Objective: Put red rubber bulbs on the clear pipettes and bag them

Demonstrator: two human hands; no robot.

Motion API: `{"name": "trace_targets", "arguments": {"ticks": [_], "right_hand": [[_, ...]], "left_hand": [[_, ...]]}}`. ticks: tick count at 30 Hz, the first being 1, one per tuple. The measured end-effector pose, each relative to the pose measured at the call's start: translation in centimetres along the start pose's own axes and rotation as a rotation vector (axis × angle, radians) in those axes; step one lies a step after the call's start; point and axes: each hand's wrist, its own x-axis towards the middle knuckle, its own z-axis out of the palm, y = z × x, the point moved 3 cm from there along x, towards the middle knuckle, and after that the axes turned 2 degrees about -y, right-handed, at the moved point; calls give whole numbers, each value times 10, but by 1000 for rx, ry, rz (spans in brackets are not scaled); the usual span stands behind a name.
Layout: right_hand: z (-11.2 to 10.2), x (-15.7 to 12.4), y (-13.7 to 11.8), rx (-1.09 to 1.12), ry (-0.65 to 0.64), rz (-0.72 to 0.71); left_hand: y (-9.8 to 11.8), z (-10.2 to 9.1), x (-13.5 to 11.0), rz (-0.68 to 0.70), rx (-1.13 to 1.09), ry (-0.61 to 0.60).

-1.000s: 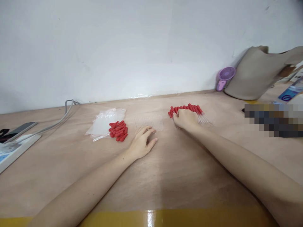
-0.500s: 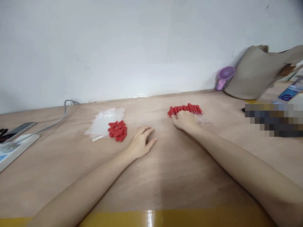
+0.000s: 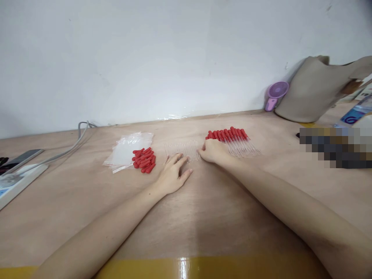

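On the wooden table [image 3: 203, 217] lies a row of clear glass tubes [image 3: 182, 149]. My left hand [image 3: 174, 172] rests flat at the near edge of that row, fingers spread and touching the tubes. My right hand [image 3: 213, 150] sits at the right end of the same row, fingers curled down; what they grip, if anything, is hidden. Just right of it lies a row of finished droppers with red bulbs [image 3: 231, 138]. A small heap of loose red rubber bulbs [image 3: 144, 159] lies left of the tubes.
Clear plastic bags [image 3: 128, 150] lie beside the red bulbs. A grey cable [image 3: 72, 145], a phone [image 3: 20, 158] and a white board [image 3: 17, 180] are at the far left. A purple mini fan [image 3: 275, 95], a beige bag [image 3: 316, 89] and a bottle [image 3: 356, 114] stand at the right.
My right hand has left the row of red-capped droppers and slid left to the end of the clear tubes. My left hand has stayed in place.
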Motion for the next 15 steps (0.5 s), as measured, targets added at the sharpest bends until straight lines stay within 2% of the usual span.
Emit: {"name": "trace_targets", "arguments": {"ticks": [8, 15], "right_hand": [[4, 13, -13, 39, -105, 66], [3, 14, -15, 56, -105, 37]], "left_hand": [[-2, 2, 0, 17, -5, 30], [-1, 0, -3, 44, -35, 75]]}}
